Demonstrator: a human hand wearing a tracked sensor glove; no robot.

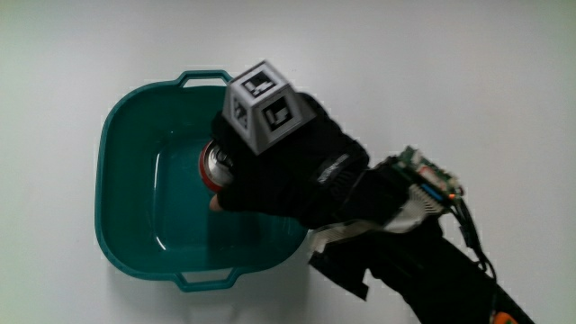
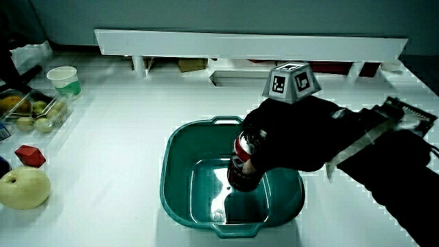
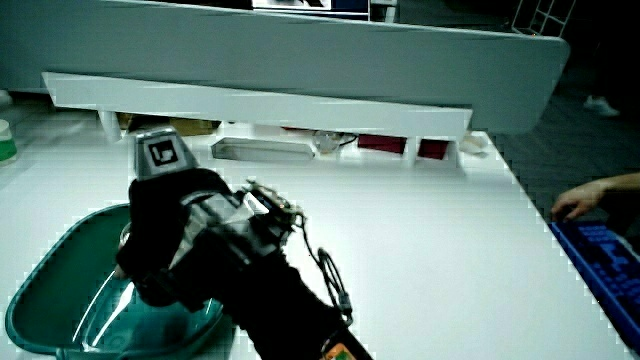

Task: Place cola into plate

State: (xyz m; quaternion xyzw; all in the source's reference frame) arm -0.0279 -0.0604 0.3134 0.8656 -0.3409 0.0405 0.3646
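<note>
A teal basin with two handles [image 1: 110, 189] stands on the white table; it also shows in both side views [image 2: 173, 180] [image 3: 48, 292]. The gloved hand [image 1: 270, 171], with the patterned cube on its back, reaches into the basin and is shut on a cola can [image 1: 213, 167]. In a side view the dark can with a red band [image 2: 243, 156] stands upright in the hand [image 2: 295, 140], its base at or just above the basin floor. In a side view the hand [image 3: 165, 240] and forearm hide the can.
At the table's edge in a side view lie a yellow pear [image 2: 24, 189], a small red block [image 2: 29, 156], a clear tray of fruit [image 2: 34, 113] and a green and white cup [image 2: 64, 79]. A low white partition [image 2: 247, 44] borders the table.
</note>
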